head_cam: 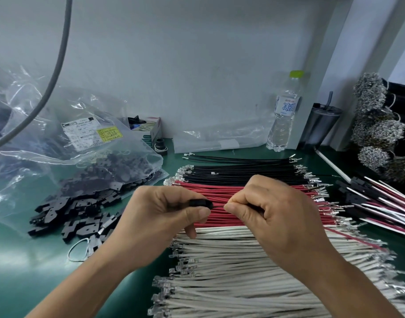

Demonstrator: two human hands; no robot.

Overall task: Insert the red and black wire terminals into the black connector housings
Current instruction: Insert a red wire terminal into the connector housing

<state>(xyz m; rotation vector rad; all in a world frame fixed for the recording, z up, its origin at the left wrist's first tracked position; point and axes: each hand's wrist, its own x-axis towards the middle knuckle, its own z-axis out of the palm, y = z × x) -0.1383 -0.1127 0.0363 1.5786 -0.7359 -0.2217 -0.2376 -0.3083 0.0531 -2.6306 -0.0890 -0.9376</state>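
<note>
My left hand (171, 210) pinches a small black connector housing (200, 203) between thumb and fingers, above the wire rows. Right beside it my right hand (272, 216) is closed on a wire, its thumb and forefinger almost touching the housing; a red wire (353, 239) trails out from under this hand to the right. Beneath the hands lie rows of black wires (242, 173), red wires (219, 189) and white wires (254, 267), all with metal terminals at their ends. Loose black housings (82, 210) are heaped on the green mat at the left.
A clear plastic bag (77, 143) of housings lies at the left. Finished red, black and white assemblies (380, 205) lie at the right. At the back stand a water bottle (284, 115) and a dark tumbler (320, 127), with bundles of terminals (376, 125) far right. A rubber band (78, 250) lies near the housings.
</note>
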